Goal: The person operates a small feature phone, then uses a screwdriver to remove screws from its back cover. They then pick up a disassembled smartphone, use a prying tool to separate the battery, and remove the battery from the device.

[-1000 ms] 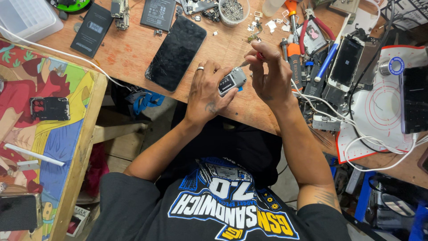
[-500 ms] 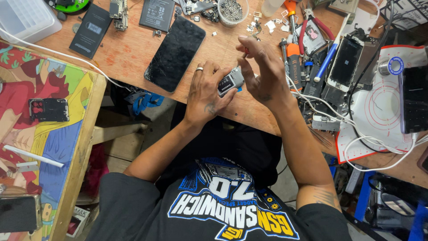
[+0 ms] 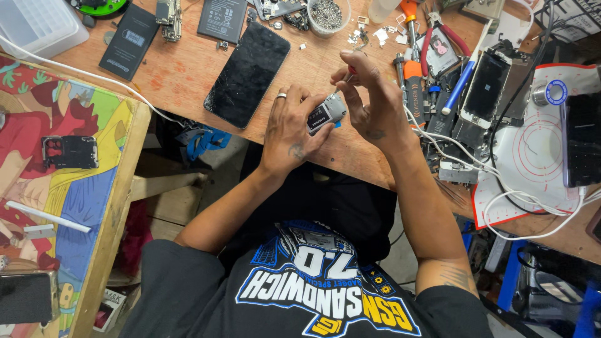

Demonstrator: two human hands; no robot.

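Your left hand [image 3: 289,130] grips a small silver-grey rectangular phone part [image 3: 326,114] above the wooden table [image 3: 181,72]; your right hand [image 3: 369,103] pinches a thin red-handled tool [image 3: 346,78] against it.

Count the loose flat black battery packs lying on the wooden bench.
2: one battery pack lies at the bench's far left, another battery pack beside the dark phone. Clutter may hide more.

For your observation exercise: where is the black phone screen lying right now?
In the head view, the black phone screen lies on the wooden bench, just left of the left hand.
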